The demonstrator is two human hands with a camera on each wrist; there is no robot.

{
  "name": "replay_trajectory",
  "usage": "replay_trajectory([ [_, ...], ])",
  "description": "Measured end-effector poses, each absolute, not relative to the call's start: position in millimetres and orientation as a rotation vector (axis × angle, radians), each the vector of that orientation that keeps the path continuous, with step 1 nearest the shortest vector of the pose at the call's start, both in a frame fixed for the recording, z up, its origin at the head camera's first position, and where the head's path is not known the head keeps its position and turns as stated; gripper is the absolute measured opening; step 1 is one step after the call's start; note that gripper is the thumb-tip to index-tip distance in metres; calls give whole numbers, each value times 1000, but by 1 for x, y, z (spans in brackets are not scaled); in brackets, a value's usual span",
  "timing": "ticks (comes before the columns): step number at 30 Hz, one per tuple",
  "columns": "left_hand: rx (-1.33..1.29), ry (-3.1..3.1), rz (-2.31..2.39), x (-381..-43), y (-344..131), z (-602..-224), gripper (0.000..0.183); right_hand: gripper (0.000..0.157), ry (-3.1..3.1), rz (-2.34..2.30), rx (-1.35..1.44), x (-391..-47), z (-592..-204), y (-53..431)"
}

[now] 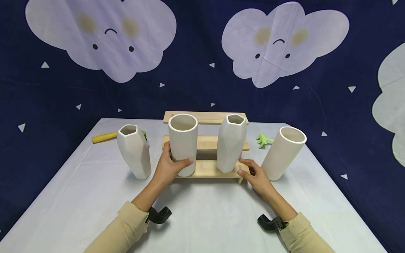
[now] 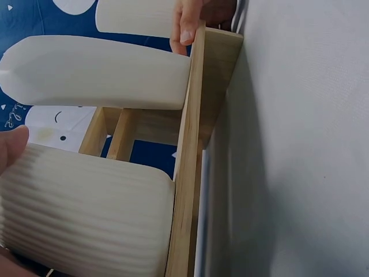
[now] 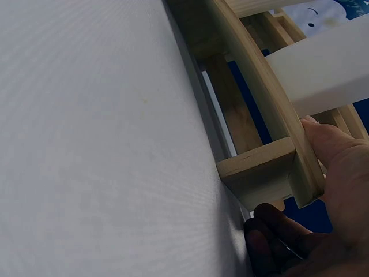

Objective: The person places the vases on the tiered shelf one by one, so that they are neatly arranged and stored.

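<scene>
A three-tier wooden step shelf stands on the white-covered table. My left hand grips a white ribbed cylindrical vase from its left side, thumb across the front. This vase is upright on the lowest step; in the left wrist view its base meets the board. To its right on the same step stands a white faceted vase with a five-sided mouth. My right hand holds the right end of the lowest board, thumb on it near the faceted vase, other fingers curled by the side and partly hidden.
Another faceted vase stands left of the shelf, and a second ribbed vase stands right, close to my right hand. Behind them lie a yellow-handled tool and a small green rake. A dark blue cloud-patterned cloth hangs behind the table.
</scene>
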State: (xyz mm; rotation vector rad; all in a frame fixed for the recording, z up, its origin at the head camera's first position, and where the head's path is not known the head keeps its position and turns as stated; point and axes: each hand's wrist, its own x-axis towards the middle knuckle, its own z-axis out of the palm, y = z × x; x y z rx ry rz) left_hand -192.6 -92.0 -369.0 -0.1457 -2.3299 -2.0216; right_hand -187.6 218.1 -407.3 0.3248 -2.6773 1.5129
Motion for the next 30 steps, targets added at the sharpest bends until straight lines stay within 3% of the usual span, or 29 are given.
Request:
replay_trajectory([
  [30,-197,-2347,-1934,-185,-106,-367,88,43,-2685,1491,321,-186,-407,218],
])
